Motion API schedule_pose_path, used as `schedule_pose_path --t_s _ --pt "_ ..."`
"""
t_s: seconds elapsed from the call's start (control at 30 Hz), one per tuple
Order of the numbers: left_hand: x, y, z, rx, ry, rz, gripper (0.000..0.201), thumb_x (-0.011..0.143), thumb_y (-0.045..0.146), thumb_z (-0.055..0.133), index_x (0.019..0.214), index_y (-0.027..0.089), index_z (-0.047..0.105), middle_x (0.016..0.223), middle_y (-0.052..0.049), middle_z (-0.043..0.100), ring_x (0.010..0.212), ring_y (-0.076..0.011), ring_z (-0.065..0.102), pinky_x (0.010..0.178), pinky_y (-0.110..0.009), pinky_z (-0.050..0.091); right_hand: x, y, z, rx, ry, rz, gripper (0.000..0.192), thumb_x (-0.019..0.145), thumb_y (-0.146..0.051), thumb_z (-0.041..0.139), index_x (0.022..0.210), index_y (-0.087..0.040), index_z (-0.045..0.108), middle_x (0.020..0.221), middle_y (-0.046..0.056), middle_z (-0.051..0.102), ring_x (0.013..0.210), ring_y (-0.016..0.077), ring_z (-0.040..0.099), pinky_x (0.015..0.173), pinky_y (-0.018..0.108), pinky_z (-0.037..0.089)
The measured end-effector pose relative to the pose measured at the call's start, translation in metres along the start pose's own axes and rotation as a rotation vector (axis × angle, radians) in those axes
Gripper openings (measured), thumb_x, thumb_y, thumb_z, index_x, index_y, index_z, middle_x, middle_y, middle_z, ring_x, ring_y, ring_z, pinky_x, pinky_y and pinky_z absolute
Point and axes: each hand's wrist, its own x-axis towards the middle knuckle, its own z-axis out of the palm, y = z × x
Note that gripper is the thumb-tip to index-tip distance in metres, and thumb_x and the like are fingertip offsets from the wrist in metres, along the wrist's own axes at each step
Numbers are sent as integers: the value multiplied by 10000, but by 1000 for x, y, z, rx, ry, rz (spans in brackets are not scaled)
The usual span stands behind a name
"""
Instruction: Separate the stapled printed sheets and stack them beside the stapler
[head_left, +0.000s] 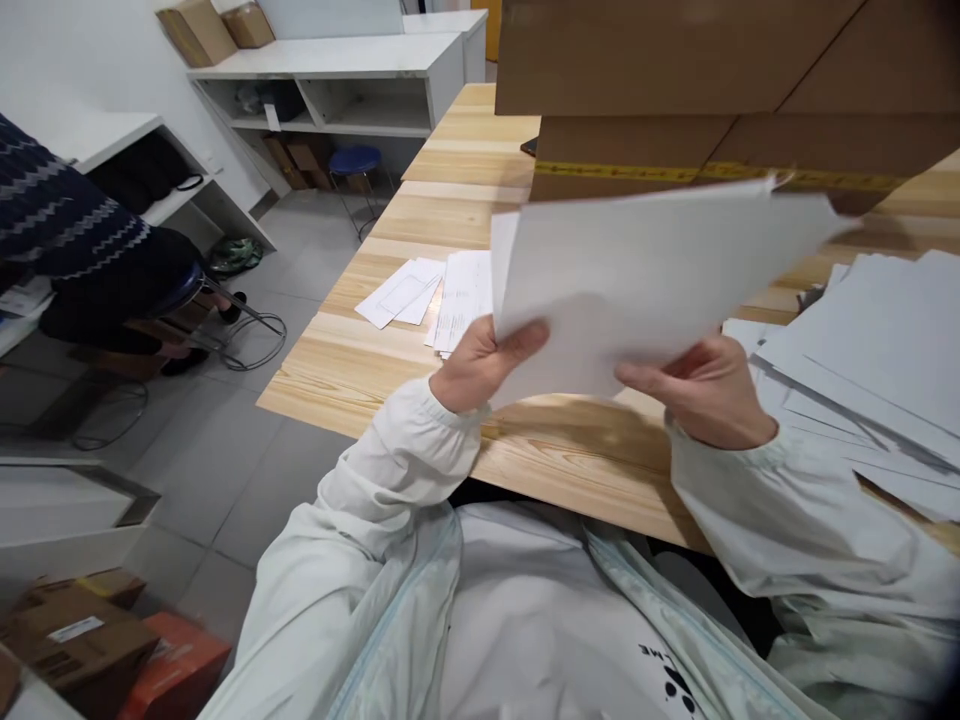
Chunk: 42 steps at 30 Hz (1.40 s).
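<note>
- While both hands lift it above the wooden table (360,370), the sheaf of white sheets (645,280) hangs tilted in the air.
- Left hand (480,365) pinches the sheaf's lower left corner, thumb pressed on top, remaining fingers hidden beneath.
- Right hand (705,390) grips the lower edge, fingers curled behind the paper.
- Just beside the right hand lies a fanned paper stack (877,370); a cardboard box (712,90) stands behind the sheaf.

This is looking like an office or packing room: papers (877,350) are lying across a long wooden counter (360,370), cardboard boxes (214,28) are sitting on white shelving (337,85) at upper left, and a person (82,250) is sitting at a white desk at left.
</note>
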Motion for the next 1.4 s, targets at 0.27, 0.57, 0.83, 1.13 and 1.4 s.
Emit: schedule_pose_path --t_s 0.27,0.57,0.83,1.13,1.4 --pt "-6 2 21 122 13 139 371 688 473 809 910 189 719 944 -35 729 1032 -261 650 927 -385 505 -24 11 3 -62 220 -14 161 656 -274 846 791 -290 760 919 -18 758 838 241 706 756 453 617" --pt "-6 -6 40 64 80 175 385 752 481 762 996 203 655 1055 -46 713 1137 -257 610 979 -369 471 -25 11 7 60 242 21 212 680 -290 833 877 -290 755 996 -10 756 895 244 708 806 455 610" --pt "-14 3 51 -30 94 118 452 773 479 747 1132 242 606 1125 -30 707 1184 -256 604 979 -350 491 -30 -3 3 33 369 73 179 705 -359 814 825 -247 742 847 19 751 745 209 698 647 358 601" --pt "-40 -49 53 31 -157 -339 432 784 327 726 1191 236 613 937 -61 735 711 -163 678 668 -307 598 -64 12 -49 56 90 450 745 738 -344 795 1411 -285 480 1185 76 699 845 216 720 591 296 607" --pt "-9 -84 58 121 -286 -715 94 836 86 492 883 167 499 579 23 593 505 -125 636 482 -285 598 -81 43 -70 -212 69 451 734 815 -396 715 1469 -249 417 1227 117 665 890 217 707 622 275 594"
